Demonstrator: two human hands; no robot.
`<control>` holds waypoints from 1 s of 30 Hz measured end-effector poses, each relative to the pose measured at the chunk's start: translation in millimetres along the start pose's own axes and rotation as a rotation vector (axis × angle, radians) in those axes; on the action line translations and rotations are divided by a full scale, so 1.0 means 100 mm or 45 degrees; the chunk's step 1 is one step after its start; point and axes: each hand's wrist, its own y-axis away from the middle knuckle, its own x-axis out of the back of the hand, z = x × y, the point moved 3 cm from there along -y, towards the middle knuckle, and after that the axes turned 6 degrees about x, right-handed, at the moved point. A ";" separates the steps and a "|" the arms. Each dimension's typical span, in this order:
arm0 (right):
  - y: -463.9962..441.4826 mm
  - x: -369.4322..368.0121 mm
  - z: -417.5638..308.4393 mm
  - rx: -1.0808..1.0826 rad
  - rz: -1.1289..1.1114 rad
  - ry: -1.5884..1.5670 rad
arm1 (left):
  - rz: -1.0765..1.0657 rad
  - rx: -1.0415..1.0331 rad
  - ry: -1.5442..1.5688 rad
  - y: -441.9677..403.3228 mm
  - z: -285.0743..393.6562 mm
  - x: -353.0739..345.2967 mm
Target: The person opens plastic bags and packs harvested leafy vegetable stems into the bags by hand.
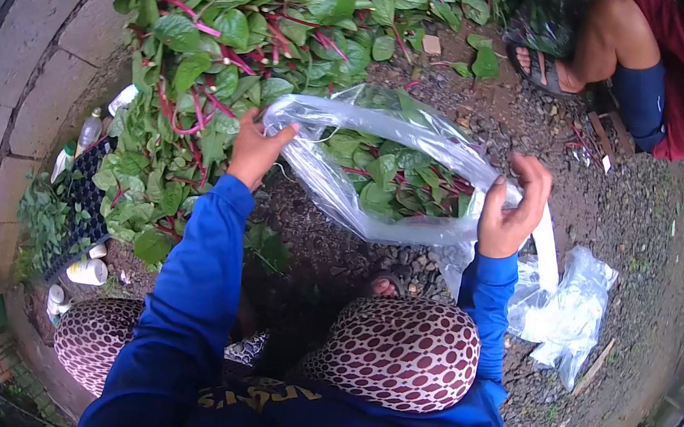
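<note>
A clear plastic bag (328, 185) is stretched wide between my two hands, its mouth facing up. My left hand (256, 149) grips the bag's rim on the left side, thumb and fingers at the folded edge. On the right, my right hand (516, 207) has its fingers curled at the opposite rim; part of that hold is hidden. Through the bag's mouth, green leaves with red-purple stems (404, 178) show; whether they lie inside it or behind the film I cannot tell. A large heap of the same leafy greens (236, 33) lies just beyond my left hand.
More crumpled clear plastic bags (574, 307) lie on the gravel at right. Another person's sandalled foot (545, 72) is at upper right. At left are a stone-block wall (38, 75), a dark mesh crate (79, 216), a plastic bottle (91, 128) and a white container (87, 271).
</note>
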 end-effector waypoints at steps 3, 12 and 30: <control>0.07 -0.77 -0.45 0.404 -0.764 -0.266 | -0.671 0.443 0.923 -0.05 -0.20 -0.31; 0.32 -1.49 0.60 0.195 -2.114 0.735 | -0.857 -0.560 -0.698 0.55 0.74 0.36; 1.89 -3.13 -3.68 0.568 -1.587 -0.037 | 0.968 0.078 -0.961 1.77 -2.44 3.66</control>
